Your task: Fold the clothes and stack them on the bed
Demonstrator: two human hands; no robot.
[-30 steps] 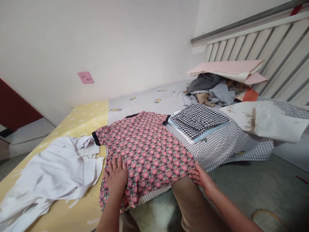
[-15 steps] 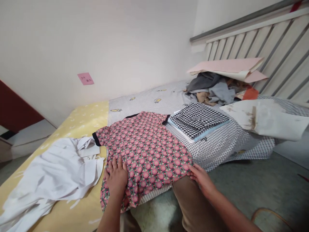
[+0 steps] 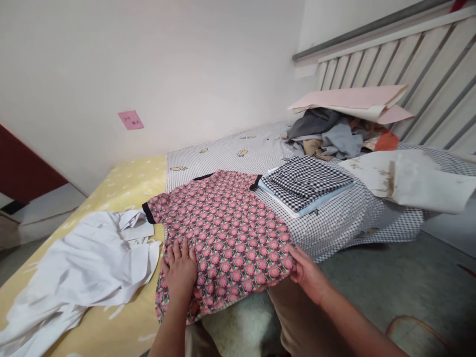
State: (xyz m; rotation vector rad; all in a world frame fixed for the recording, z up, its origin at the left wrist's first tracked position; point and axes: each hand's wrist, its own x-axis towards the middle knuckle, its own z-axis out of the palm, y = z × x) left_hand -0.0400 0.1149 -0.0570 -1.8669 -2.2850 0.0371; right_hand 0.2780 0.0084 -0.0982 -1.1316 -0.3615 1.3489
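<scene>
A pink flowered short-sleeved shirt [image 3: 230,233] with black sleeve cuffs lies spread over the edge of the bed, its collar end toward the wall. My left hand [image 3: 181,267] rests flat on its lower left part, fingers spread. At the lower right corner of the hem, my right hand [image 3: 307,275] pinches the fabric between thumb and fingers and holds that corner slightly raised. To the left lies a crumpled white garment [image 3: 92,263]. A folded stack topped by a black-and-white checked cloth [image 3: 307,183] sits beside the shirt's right sleeve.
The bed carries a yellow sheet [image 3: 137,178] and a checked sheet [image 3: 211,156]. Farther right are a pile of grey clothes [image 3: 330,131] under a pink sheet of card [image 3: 349,99], a stained white cloth-like piece [image 3: 416,178] and a slatted headboard [image 3: 420,69].
My right hand has lifted the hem corner a little, and the lower edge of the shirt is straighter with fewer folds. My left hand has stayed in place.
</scene>
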